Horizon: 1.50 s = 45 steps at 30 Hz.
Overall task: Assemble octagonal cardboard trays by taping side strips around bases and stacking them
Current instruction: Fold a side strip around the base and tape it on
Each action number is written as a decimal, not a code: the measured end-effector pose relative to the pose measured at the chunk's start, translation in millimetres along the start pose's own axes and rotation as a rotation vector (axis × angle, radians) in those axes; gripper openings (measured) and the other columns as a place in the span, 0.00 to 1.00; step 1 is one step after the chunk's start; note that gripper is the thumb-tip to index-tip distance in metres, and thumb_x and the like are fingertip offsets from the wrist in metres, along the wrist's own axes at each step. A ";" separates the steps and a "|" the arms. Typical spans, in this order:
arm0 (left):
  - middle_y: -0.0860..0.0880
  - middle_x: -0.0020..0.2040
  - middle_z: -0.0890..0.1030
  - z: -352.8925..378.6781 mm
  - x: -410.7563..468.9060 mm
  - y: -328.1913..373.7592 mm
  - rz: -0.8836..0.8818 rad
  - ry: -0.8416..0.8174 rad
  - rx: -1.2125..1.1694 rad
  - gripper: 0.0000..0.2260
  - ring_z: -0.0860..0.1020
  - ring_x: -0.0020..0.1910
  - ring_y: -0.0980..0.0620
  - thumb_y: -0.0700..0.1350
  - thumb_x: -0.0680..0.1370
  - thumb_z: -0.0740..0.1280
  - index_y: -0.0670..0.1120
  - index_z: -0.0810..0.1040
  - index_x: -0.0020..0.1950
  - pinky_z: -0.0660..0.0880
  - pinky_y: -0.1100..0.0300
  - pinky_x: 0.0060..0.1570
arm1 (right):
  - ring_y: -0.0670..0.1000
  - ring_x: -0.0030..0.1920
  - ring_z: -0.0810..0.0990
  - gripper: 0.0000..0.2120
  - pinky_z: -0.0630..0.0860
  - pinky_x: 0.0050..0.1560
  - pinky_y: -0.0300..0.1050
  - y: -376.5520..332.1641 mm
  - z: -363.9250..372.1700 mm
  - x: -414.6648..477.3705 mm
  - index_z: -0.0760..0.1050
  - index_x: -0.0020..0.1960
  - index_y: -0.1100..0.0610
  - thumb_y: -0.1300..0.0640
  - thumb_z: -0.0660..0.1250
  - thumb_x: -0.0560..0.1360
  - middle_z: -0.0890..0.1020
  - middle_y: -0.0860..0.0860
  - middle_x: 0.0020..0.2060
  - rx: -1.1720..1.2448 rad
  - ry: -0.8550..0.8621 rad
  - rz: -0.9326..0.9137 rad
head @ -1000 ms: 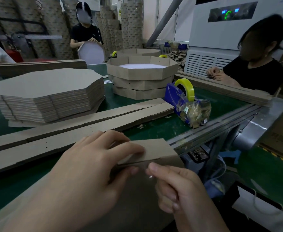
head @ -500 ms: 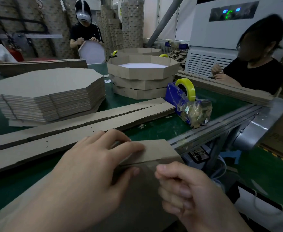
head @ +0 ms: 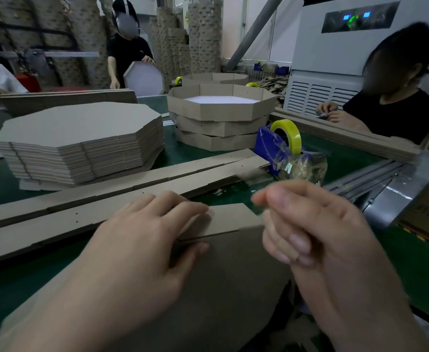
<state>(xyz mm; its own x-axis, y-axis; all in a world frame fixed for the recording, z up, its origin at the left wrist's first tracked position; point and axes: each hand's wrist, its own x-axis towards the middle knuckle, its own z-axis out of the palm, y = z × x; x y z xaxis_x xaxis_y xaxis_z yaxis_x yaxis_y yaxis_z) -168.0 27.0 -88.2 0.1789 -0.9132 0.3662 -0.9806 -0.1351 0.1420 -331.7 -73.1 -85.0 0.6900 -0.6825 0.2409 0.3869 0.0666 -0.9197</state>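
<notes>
On the green counter [head: 347, 158], nearer than the tape dispenser [head: 281, 146], the left hand [head: 137, 245] pinches a side strip [head: 231, 217] against the cardboard base [head: 233, 275], fingers [head: 183, 207] together; the blurred right hand [head: 317, 232] hovers beside it, fingers curled, contents unclear.

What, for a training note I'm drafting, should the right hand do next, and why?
Probably reach the right hand to the tape dispenser for a piece of tape: the left hand holds the side strip against the base, and the right hovers off the cardboard.
</notes>
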 end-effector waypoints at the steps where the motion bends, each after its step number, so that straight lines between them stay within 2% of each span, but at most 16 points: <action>1: 0.61 0.54 0.77 0.2 -0.6 0.1 0.004 0.010 -0.007 0.19 0.78 0.52 0.55 0.61 0.71 0.61 0.60 0.76 0.61 0.76 0.56 0.47 | 0.43 0.20 0.61 0.09 0.59 0.24 0.37 2.2 2.2 0.6 0.84 0.36 0.55 0.49 0.73 0.63 0.67 0.45 0.19 -0.031 0.016 0.001; 4: 0.59 0.52 0.79 -0.2 -2.8 1.0 0.001 0.060 -0.013 0.20 0.79 0.50 0.53 0.60 0.70 0.64 0.56 0.75 0.60 0.77 0.55 0.45 | 0.44 0.19 0.58 0.10 0.53 0.26 0.41 27.1 6.3 -0.4 0.83 0.32 0.57 0.53 0.79 0.57 0.63 0.47 0.18 -0.075 0.123 0.186; 6: 0.57 0.50 0.81 -0.1 -4.2 1.8 0.010 0.105 -0.004 0.21 0.81 0.47 0.52 0.59 0.68 0.66 0.53 0.75 0.58 0.78 0.55 0.42 | 0.45 0.18 0.56 0.16 0.51 0.24 0.39 42.6 10.7 -1.5 0.82 0.29 0.60 0.48 0.77 0.51 0.60 0.48 0.17 -0.045 0.196 0.291; 8: 0.57 0.47 0.81 0.3 -5.6 1.8 0.013 0.133 -0.003 0.20 0.81 0.44 0.52 0.59 0.68 0.66 0.52 0.73 0.57 0.76 0.56 0.39 | 0.45 0.18 0.55 0.18 0.52 0.21 0.37 50.4 14.0 -1.9 0.81 0.28 0.60 0.45 0.73 0.51 0.59 0.49 0.17 -0.016 0.253 0.322; 11: 0.57 0.44 0.81 0.7 -8.1 1.6 0.013 0.148 -0.019 0.19 0.80 0.41 0.51 0.60 0.68 0.66 0.53 0.71 0.55 0.75 0.56 0.35 | 0.45 0.18 0.55 0.18 0.51 0.22 0.37 53.9 16.3 -2.6 0.80 0.27 0.59 0.44 0.74 0.51 0.59 0.49 0.16 0.002 0.286 0.317; 15: 0.59 0.45 0.79 -2.4 -8.1 4.4 0.053 0.127 -0.030 0.15 0.78 0.41 0.52 0.61 0.70 0.59 0.57 0.67 0.54 0.76 0.55 0.34 | 0.45 0.17 0.55 0.17 0.50 0.22 0.38 54.9 16.8 -3.1 0.79 0.26 0.59 0.44 0.73 0.50 0.60 0.48 0.16 -0.011 0.300 0.315; 19: 0.59 0.51 0.78 -4.7 -8.0 4.7 0.095 0.058 -0.012 0.12 0.79 0.48 0.52 0.60 0.73 0.57 0.63 0.70 0.55 0.78 0.52 0.39 | 0.45 0.17 0.55 0.17 0.51 0.22 0.37 55.2 14.5 -3.8 0.79 0.24 0.58 0.44 0.73 0.50 0.60 0.48 0.15 -0.030 0.289 0.322; 24: 0.60 0.54 0.78 -5.7 -9.5 1.7 0.045 -0.001 -0.043 0.16 0.79 0.51 0.53 0.59 0.73 0.57 0.63 0.78 0.57 0.79 0.51 0.42 | 0.45 0.17 0.55 0.16 0.51 0.21 0.37 54.8 7.6 -7.3 0.80 0.26 0.59 0.46 0.73 0.50 0.60 0.49 0.16 -0.039 0.197 0.384; 30: 0.57 0.56 0.78 -9.8 -7.6 1.5 0.018 -0.090 -0.057 0.20 0.78 0.53 0.52 0.61 0.73 0.56 0.63 0.78 0.61 0.78 0.49 0.47 | 0.44 0.17 0.57 0.14 0.53 0.21 0.36 52.2 0.6 -9.4 0.82 0.28 0.58 0.47 0.74 0.52 0.61 0.48 0.16 -0.084 0.117 0.433; 34: 0.63 0.56 0.75 -14.2 -5.4 7.1 -0.052 -0.099 -0.137 0.22 0.75 0.56 0.58 0.68 0.71 0.49 0.70 0.76 0.58 0.74 0.55 0.54 | 0.44 0.17 0.56 0.12 0.50 0.24 0.39 53.5 5.3 -10.1 0.82 0.28 0.56 0.47 0.73 0.52 0.61 0.48 0.16 -0.077 0.118 0.422; 35: 0.62 0.54 0.77 -13.5 -4.5 11.7 -0.077 -0.048 -0.114 0.22 0.76 0.54 0.58 0.68 0.71 0.48 0.70 0.79 0.53 0.74 0.56 0.51 | 0.44 0.17 0.56 0.12 0.50 0.23 0.38 54.2 6.6 -10.7 0.82 0.28 0.56 0.47 0.73 0.52 0.61 0.48 0.16 -0.066 0.111 0.422; 37: 0.58 0.43 0.81 -9.4 -0.5 23.2 -0.095 0.080 0.001 0.19 0.80 0.43 0.52 0.64 0.74 0.54 0.60 0.83 0.40 0.70 0.59 0.41 | 0.44 0.16 0.55 0.13 0.50 0.22 0.37 55.6 9.3 -11.6 0.81 0.27 0.55 0.46 0.72 0.52 0.61 0.48 0.16 -0.076 0.086 0.418; 39: 0.54 0.34 0.79 -1.8 1.7 31.0 -0.113 0.183 0.067 0.17 0.79 0.33 0.47 0.59 0.75 0.62 0.52 0.79 0.31 0.66 0.58 0.36 | 0.45 0.17 0.56 0.14 0.51 0.23 0.38 55.8 10.6 -12.1 0.79 0.23 0.54 0.43 0.72 0.51 0.61 0.48 0.16 -0.116 0.062 0.404; 42: 0.53 0.34 0.80 2.3 0.7 31.3 -0.086 0.215 0.120 0.17 0.79 0.32 0.46 0.59 0.74 0.61 0.51 0.79 0.32 0.62 0.61 0.29 | 0.46 0.18 0.57 0.16 0.51 0.24 0.41 53.1 7.4 -11.2 0.77 0.21 0.53 0.40 0.71 0.51 0.61 0.49 0.17 -0.197 0.049 0.396; 45: 0.54 0.35 0.82 2.3 -0.7 29.8 -0.005 0.210 0.167 0.20 0.81 0.33 0.48 0.60 0.74 0.57 0.51 0.81 0.32 0.58 0.64 0.29 | 0.45 0.18 0.62 0.20 0.58 0.23 0.35 47.5 -1.2 -9.1 0.81 0.28 0.57 0.39 0.72 0.57 0.66 0.50 0.17 -0.335 0.007 0.414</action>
<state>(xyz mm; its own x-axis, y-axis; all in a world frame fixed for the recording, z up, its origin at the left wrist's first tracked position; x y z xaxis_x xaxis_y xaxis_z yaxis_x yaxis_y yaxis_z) -197.5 22.8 -86.4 0.1796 -0.8147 0.5514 -0.9761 -0.2173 -0.0031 -320.3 -64.6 -131.2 0.7388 -0.6535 -0.1648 -0.1344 0.0968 -0.9862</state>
